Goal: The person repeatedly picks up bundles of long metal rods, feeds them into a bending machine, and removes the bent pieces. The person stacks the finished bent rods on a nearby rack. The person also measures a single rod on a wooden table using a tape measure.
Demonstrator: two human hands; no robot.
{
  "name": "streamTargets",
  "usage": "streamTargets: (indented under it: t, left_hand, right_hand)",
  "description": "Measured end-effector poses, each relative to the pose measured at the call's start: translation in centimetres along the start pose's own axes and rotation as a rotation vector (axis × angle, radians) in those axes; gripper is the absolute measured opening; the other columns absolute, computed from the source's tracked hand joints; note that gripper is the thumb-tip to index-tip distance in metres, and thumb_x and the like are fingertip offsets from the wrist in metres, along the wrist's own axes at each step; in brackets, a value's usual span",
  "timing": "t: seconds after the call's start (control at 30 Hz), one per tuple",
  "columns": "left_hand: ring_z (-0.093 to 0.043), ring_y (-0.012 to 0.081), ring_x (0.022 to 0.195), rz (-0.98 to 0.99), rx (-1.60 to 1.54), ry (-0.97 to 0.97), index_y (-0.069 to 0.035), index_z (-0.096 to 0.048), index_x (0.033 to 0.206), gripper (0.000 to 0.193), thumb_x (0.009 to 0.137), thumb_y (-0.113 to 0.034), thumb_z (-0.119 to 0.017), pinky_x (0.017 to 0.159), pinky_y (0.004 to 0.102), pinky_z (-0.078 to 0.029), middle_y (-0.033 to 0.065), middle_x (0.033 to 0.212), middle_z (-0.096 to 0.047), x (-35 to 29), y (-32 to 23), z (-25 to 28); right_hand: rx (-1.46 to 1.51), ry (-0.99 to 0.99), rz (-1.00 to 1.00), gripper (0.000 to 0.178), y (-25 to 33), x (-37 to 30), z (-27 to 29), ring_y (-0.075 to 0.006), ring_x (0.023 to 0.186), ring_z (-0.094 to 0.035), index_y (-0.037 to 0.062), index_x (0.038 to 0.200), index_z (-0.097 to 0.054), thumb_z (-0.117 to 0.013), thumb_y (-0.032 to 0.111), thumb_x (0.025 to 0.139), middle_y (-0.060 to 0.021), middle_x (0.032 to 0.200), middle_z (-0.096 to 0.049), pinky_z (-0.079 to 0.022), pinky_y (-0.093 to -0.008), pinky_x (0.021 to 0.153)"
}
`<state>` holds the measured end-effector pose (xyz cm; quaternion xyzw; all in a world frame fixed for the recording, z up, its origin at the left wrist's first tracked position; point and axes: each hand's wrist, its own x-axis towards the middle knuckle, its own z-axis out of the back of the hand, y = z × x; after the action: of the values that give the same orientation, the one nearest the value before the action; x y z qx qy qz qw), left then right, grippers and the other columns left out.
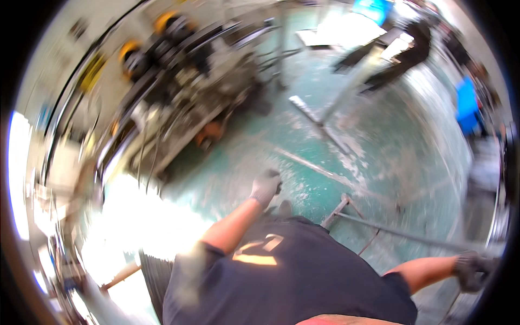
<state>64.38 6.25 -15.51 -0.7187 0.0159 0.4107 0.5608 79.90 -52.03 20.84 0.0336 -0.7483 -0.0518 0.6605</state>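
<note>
My left hand (265, 186), in a light grey work glove with darker fingers, is held in front of my body above the green floor. Its fingers are curled into a loose fist, and nothing shows in it. Far out to the right is my right hand (472, 271), in a dark grey glove. It is close to a grey metal bar (417, 235) of a stand; blur and the picture's rim hide whether it touches it. Its fingers are too smeared to read.
A long machine (200, 92) with orange-yellow round parts stands at the left on the worn green floor (303, 141). A metal stand foot (319, 123) lies ahead. Dark forks (401, 59) are at the far right, near a blue container (467, 105). Strong sunlight whites out the lower left.
</note>
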Motion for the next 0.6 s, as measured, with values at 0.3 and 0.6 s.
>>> streamTargets:
  t: [0.3,0.6]
  left_hand:
    - [-0.065,0.0136,0.075,-0.066,-0.268,-0.666,0.001,-0.067,0.121,0.027,0.096,-0.010,-0.064,0.068,0.0295,-0.055,0.0062,0.090,-0.069,-11.3,6.7,10.2]
    - [-0.072,0.0213,0.101,-0.345,0.120,-1.990,0.002,-0.069,0.120,0.022,0.099,-0.004,-0.068,0.089,0.0342,-0.059,0.0128,0.114,-0.073,-38.5,14.2,21.9]
  right_hand:
    - [1.205,1.867,-0.325,0.025,37.2,-44.3,-2.5,-0.0165,0.099,-0.069,0.0002,0.120,-0.073,-0.071,0.014,0.100,-0.0074,0.109,-0.076,-0.055,-0.0319,0.090]
    - [1.731,2.244,0.932,0.028,60.3,-40.2,25.7,-0.0265,0.101,-0.075,0.0027,0.118,-0.073,-0.073,0.020,0.095,-0.0155,0.108,-0.078,-0.056,-0.0342,0.092]
